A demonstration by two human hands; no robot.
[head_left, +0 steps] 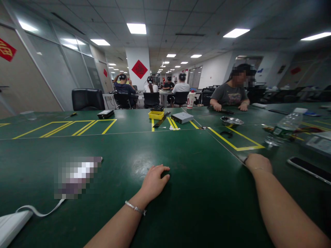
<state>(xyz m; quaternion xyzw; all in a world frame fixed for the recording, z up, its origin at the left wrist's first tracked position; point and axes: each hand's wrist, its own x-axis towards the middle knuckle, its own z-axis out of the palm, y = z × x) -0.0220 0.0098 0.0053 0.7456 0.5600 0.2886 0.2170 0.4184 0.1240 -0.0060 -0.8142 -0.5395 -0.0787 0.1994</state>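
Note:
My left hand [155, 181] lies palm down on the green table [196, 193] near its middle, fingers stretched out and slightly curved, holding nothing. A thin bracelet [136, 208] sits on that wrist. My right hand [258, 163] rests further right by a seam in the table. Its fingers are curled under and a small dark thing [245, 160] pokes out at its left edge. I cannot make out what that thing is.
A phone [309, 169] lies right of my right hand, with a plastic bottle [287, 124] and a metal bowl [231, 121] beyond it. A blurred-out item [77, 175] and a white device with a strap [12, 224] lie at the left. A person [231, 93] sits across the table.

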